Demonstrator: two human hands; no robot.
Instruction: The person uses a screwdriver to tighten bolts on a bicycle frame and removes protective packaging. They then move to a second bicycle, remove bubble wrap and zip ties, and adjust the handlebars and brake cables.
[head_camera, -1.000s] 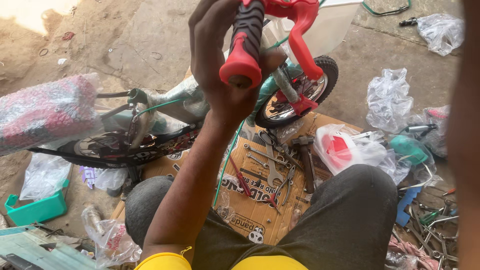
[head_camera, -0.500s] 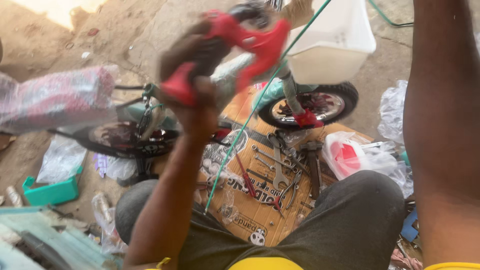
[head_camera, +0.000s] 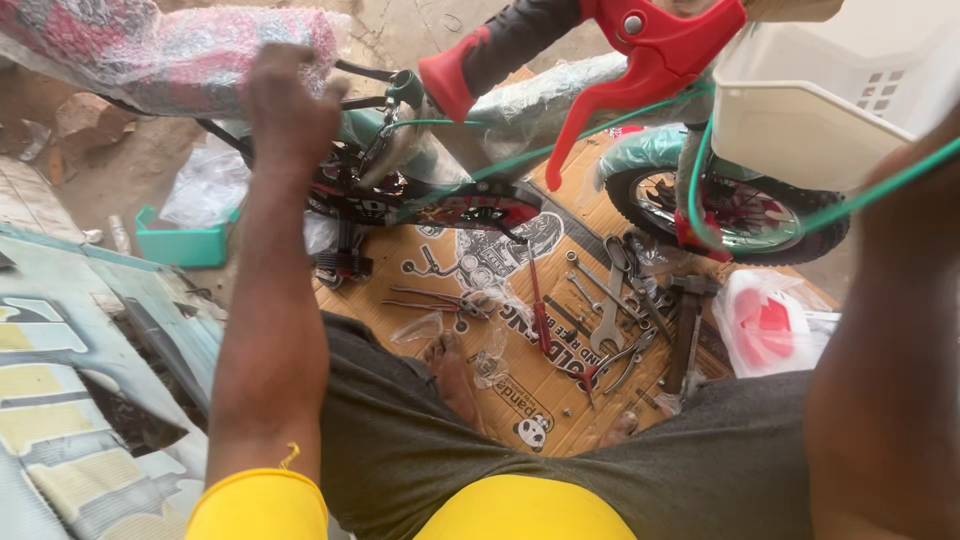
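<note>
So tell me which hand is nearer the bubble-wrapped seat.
Left. The left hand is raised right beside the bubble-wrapped seat; the right hand is out of view, only its forearm showing far right.

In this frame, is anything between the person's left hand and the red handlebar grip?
Nothing visible blocks it. The left hand is raised in open air to the left of the red handlebar grip, apart from it, in front of the bubble-wrapped seat. The red brake lever sits beyond the grip, on the far side.
</note>
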